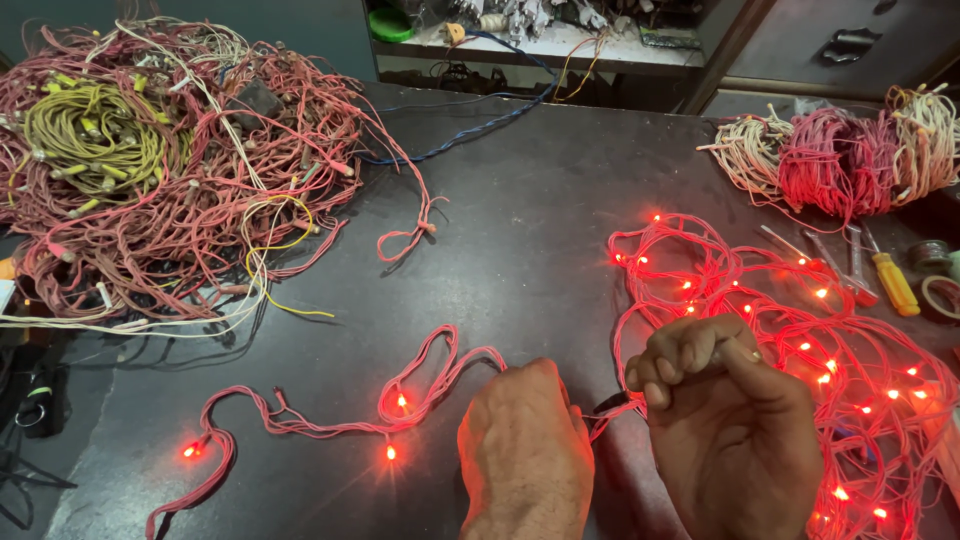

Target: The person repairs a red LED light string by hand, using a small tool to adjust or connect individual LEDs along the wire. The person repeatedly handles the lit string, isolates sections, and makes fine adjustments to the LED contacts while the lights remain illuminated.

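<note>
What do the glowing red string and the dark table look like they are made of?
Lit string: thin wire in what looks like soft pink plastic sleeving, since it loops limply, with small glowing bulbs. Table: hard, dark, faintly glossy top, catching red reflections; laminate or stone, unclear.

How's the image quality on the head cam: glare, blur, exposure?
Head view: sharp overall, no obvious motion blur on the left hand or right hand. The lit red string lights bloom, tinting the hands red and throwing red glints on the dark table. The tangled wire pile is evenly lit. Corners darker.
</note>
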